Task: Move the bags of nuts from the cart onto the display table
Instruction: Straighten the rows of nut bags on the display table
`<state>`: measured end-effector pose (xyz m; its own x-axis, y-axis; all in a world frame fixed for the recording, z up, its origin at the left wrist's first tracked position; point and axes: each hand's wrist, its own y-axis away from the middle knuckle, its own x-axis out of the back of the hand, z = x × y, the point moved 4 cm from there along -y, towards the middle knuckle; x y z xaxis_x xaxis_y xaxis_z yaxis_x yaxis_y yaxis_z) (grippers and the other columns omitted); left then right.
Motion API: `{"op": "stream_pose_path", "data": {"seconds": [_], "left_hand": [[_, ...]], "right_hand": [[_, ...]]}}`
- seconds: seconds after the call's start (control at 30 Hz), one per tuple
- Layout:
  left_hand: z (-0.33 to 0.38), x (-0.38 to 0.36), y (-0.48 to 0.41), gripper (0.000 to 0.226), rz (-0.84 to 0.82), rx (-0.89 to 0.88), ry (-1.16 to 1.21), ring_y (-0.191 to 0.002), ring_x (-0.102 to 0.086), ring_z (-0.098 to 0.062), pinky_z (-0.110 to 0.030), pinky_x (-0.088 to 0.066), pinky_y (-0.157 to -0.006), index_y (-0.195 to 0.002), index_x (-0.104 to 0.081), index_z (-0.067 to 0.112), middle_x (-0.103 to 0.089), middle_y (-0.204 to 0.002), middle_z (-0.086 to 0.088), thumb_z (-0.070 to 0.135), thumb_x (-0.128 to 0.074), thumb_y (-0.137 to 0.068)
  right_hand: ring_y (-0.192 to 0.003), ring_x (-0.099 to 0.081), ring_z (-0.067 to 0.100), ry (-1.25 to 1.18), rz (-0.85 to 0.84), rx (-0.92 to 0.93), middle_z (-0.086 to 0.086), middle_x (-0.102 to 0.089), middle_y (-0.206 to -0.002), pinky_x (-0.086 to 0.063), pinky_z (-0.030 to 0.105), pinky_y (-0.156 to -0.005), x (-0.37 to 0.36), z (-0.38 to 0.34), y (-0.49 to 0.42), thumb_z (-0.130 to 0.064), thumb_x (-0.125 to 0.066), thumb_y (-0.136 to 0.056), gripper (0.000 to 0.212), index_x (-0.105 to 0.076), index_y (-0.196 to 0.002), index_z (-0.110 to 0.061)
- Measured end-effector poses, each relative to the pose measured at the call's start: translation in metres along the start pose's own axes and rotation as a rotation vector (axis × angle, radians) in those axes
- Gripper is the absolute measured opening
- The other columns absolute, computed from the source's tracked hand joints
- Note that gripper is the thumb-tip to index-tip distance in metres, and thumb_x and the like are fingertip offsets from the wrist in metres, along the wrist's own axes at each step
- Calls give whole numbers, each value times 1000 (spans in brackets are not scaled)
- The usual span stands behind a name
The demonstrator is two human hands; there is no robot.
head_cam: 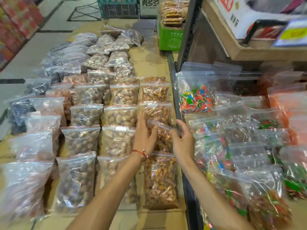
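Observation:
Rows of clear zip bags of nuts cover a cardboard-topped display table [150, 52]. In the right-hand column, a bag of orange-brown nuts [163, 138] lies between both hands. My left hand [145, 135], with a red string at the wrist, rests flat on the bag's left side, fingers spread. My right hand [182, 141] pinches the bag's top right corner by the zip strip. More bags of the same nuts lie above [156, 92] and below [160, 181] it. The cart is out of view.
A dark metal shelf frame [176, 100] borders the table on the right, with bags of coloured candy [194, 100] on its lower shelf. A green crate [168, 39] of packaged snacks stands at the table's far end. Red boxes [18, 19] are stacked far left.

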<state>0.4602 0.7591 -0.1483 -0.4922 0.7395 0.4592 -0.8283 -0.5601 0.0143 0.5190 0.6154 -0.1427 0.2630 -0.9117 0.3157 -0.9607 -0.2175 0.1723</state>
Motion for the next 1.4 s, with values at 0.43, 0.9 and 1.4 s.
{"op": "stream_pose_path", "data": {"seconds": [0.43,0.9,1.4], "left_hand": [[-39,-19,74,83,-12,120,45,-153,-22,-13,-28,-19,-124,-163,-16,14,-24,-168,-3,36,-64,-99],[-46,-22,76,65,62,177,123,-148,-31,-13,-26,-25,-122,-160,-30,17,-26,-163,-3,26,-59,-103],[-59,-39,142,89,95,263,222,-149,-7,13,-22,-15,-122,-161,6,32,-8,-164,18,54,-51,-96]], "right_hand": [[-150,-40,16,-94,-189,-189,-8,-40,-164,-37,38,-120,-3,72,73,-39,-63,-105,70,-24,-164,-39],[-150,-23,-1,-150,-186,-92,-15,-23,-172,-27,33,-125,-20,49,51,-40,-59,-107,70,-21,-166,-40],[-156,-25,4,-104,-196,-122,-10,-27,-173,-25,28,-125,-5,80,72,-40,-47,-111,61,-26,-167,-29]]}}
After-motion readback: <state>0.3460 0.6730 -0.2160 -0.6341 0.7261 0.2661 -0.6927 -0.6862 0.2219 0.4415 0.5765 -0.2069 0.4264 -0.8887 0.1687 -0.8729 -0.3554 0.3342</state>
